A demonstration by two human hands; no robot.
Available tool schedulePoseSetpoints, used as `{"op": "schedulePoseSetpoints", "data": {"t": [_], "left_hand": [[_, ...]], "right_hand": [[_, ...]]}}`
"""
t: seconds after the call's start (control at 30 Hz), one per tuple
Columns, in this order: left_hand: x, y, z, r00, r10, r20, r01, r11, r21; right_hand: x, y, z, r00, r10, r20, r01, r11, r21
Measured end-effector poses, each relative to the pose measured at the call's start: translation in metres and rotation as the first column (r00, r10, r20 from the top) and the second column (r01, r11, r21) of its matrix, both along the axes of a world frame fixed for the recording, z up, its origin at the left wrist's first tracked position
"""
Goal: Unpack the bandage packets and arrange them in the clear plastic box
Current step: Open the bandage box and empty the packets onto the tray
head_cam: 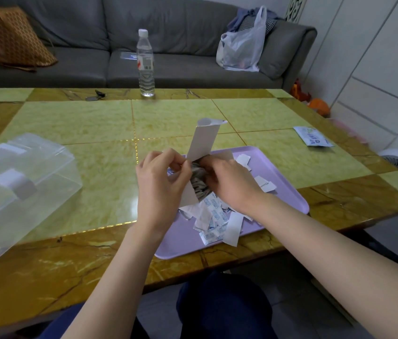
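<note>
Green and brown tiles cover the table, with a grey sofa behind it. Seen from the head, a lilac tray lies near the table's front edge, heaped with loose bandage packets. Above the tray both hands work a torn-open carton: the left hand pinches its edge, and the right hand curls its fingers round the other side. Unpacking looks well along. Arranging seems unstarted, since the clear box, left of the tray, looks closed and shows nothing inside. One flat pack lies right of the tray, a bottle beyond it. The closed lid is likely the one obstacle.
</note>
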State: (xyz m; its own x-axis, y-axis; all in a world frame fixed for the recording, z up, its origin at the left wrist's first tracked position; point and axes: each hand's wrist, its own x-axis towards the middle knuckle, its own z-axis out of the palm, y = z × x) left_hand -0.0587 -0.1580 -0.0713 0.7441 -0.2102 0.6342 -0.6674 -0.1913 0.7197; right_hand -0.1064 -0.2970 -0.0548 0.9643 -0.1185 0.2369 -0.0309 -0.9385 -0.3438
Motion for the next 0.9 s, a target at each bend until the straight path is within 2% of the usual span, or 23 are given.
{"op": "schedulePoseSetpoints", "data": {"t": [0.23,0.4,0.57,0.7,0.9], "left_hand": [[-0.001,0.0,0.001,0.999,0.021,0.025,-0.022,1.0,0.022],[0.008,0.006,0.002,0.993,0.112,0.045,-0.113,0.993,0.026],[0.018,0.015,0.001,0.976,0.211,0.054,-0.214,0.976,0.042],[0.021,0.018,0.0,0.951,0.299,0.081,-0.306,0.948,0.086],[0.019,0.013,-0.001,0.955,0.285,0.081,-0.292,0.95,0.108]], "right_hand": [[0.002,0.003,-0.002,0.998,-0.056,0.021,0.059,0.985,-0.165],[-0.004,0.003,0.007,0.991,-0.007,0.13,-0.002,0.997,0.071],[-0.004,-0.009,0.018,0.965,-0.099,0.243,0.06,0.985,0.161],[-0.004,-0.023,0.024,0.926,-0.233,0.296,0.213,0.972,0.099],[0.003,-0.04,0.015,0.934,-0.299,0.198,0.292,0.954,0.06]]}}
